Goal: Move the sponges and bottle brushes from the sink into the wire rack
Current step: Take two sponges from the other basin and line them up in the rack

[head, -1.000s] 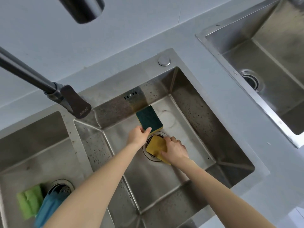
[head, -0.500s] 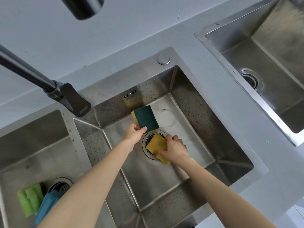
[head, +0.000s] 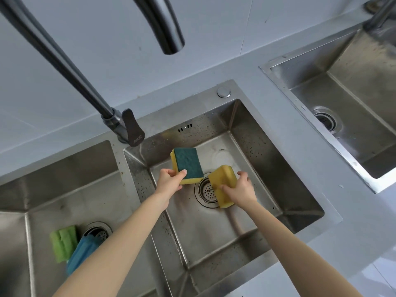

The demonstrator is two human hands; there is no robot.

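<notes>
The left hand [head: 169, 182] is pinching the near corner of the green-topped sponge [head: 188, 163], with the thumb on the dark scouring face and the fingers underneath, so this sponge is hanging a little above the floor of the middle sink [head: 246, 133]. The right hand [head: 240, 190] is closing around the yellow sponge [head: 222, 185], which is standing tilted over the drain strainer [head: 206, 192]; its lower end is near the sink floor, and I cannot tell if it is touching. Both sponges are probably light and soft, and possibly wet, so a grip at one corner is letting them bend and maybe drip. Holding them across the middle, on the two broad faces, seems safer. The wire rack is not showing anywhere in this view.
</notes>
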